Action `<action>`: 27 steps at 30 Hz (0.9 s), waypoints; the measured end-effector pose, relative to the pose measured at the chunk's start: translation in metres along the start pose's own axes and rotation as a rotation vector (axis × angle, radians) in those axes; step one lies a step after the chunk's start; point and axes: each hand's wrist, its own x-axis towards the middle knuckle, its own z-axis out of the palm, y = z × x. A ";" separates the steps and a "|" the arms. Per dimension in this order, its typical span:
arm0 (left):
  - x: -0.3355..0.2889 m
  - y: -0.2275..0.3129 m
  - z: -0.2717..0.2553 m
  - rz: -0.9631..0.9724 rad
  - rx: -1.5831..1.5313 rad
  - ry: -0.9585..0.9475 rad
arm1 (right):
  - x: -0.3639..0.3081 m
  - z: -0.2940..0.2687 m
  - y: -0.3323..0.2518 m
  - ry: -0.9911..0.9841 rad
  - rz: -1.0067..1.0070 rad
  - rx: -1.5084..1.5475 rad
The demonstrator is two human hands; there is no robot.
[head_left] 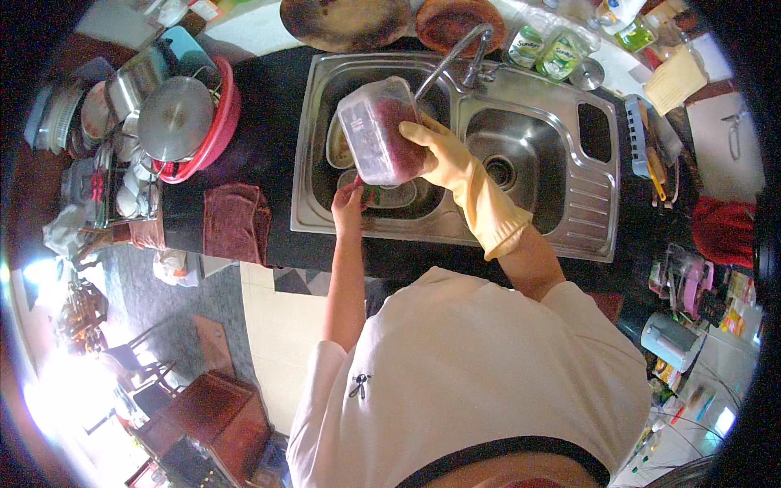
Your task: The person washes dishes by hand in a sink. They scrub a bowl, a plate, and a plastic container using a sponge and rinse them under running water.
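A clear, frosted plastic container (368, 134) is tilted above the left basin of the steel sink (299, 191). A dark pinkish colour shows through its right side; I cannot tell whether that is contents. My right hand (433, 148), in a long cream-yellow rubber glove, grips the container's right side with the thumb on top. My bare left hand (348, 200) is closed at the container's lower near corner, its fingertips partly hidden. Beneath the container, dishes (394, 193) lie in the left basin, largely covered by it. The curved faucet (451, 58) reaches over this basin from behind.
The right basin (521, 154) has a round drain. Pots and a pink-red tub (228, 122) crowd the left counter. A brown cloth (236, 224) lies near its edge. Green-labelled bottles (560, 55) stand behind the sink; a blue basket (637, 134) of utensils is at right.
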 end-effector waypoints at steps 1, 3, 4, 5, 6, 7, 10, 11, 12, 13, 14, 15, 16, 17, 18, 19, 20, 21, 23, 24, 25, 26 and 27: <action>0.002 0.000 0.000 -0.013 -0.001 0.003 | 0.001 -0.001 0.000 -0.017 -0.014 0.076; -0.001 0.006 0.008 -0.034 -0.002 -0.003 | 0.001 -0.003 -0.003 -0.019 0.003 0.117; -0.003 0.009 0.012 -0.041 -0.010 -0.015 | 0.000 -0.005 -0.005 -0.026 0.022 0.160; -0.005 0.011 0.016 -0.045 -0.016 -0.025 | -0.002 -0.008 -0.007 -0.021 0.015 0.159; -0.007 0.013 0.021 -0.048 -0.015 -0.035 | -0.005 -0.011 -0.010 0.002 0.016 0.088; -0.008 0.015 0.026 -0.037 -0.049 -0.053 | -0.008 -0.015 -0.014 0.027 0.014 0.017; 0.002 0.006 0.013 0.006 -0.061 -0.079 | -0.029 0.002 -0.030 0.075 0.123 -0.497; 0.007 -0.001 0.014 0.022 -0.046 -0.108 | -0.038 -0.005 -0.032 0.056 0.018 -0.729; 0.005 0.000 0.016 0.009 0.020 -0.090 | -0.050 -0.003 -0.044 0.098 0.082 -1.036; 0.003 0.000 0.019 0.086 0.080 -0.124 | -0.065 0.000 -0.059 0.145 0.159 -1.338; 0.000 0.003 0.013 0.075 0.055 -0.136 | -0.079 0.006 -0.067 0.128 -0.036 -1.650; -0.001 0.003 0.016 0.060 0.024 -0.160 | -0.093 -0.005 -0.074 0.153 -0.039 -1.652; -0.002 0.002 0.022 0.057 0.027 -0.180 | -0.108 -0.020 -0.079 0.238 -0.120 -1.805; -0.003 0.001 0.028 0.054 0.012 -0.163 | -0.124 -0.031 -0.087 0.325 -0.200 -1.954; -0.003 0.002 0.029 0.057 -0.002 -0.133 | -0.133 -0.037 -0.099 0.412 -0.175 -1.941; -0.002 0.004 0.028 0.059 0.004 -0.136 | -0.139 -0.042 -0.116 0.495 -0.150 -1.925; -0.003 0.008 0.029 0.027 0.042 -0.134 | -0.145 -0.049 -0.132 0.627 -0.170 -2.019; -0.003 0.009 0.031 -0.007 0.081 -0.135 | -0.150 -0.060 -0.147 0.766 -0.184 -2.107; -0.003 0.009 0.031 -0.029 0.173 -0.131 | -0.146 -0.095 -0.178 1.113 -0.016 -2.020; -0.004 0.011 0.035 -0.035 0.193 -0.142 | -0.143 -0.115 -0.195 1.250 0.017 -2.011; -0.004 0.014 0.038 -0.034 0.213 -0.143 | -0.137 -0.136 -0.209 1.375 0.043 -1.995; -0.005 0.014 0.038 -0.030 0.215 -0.141 | -0.134 -0.155 -0.219 1.373 0.040 -1.992; -0.004 0.014 0.041 -0.040 0.200 -0.106 | -0.132 -0.174 -0.228 1.399 0.002 -1.972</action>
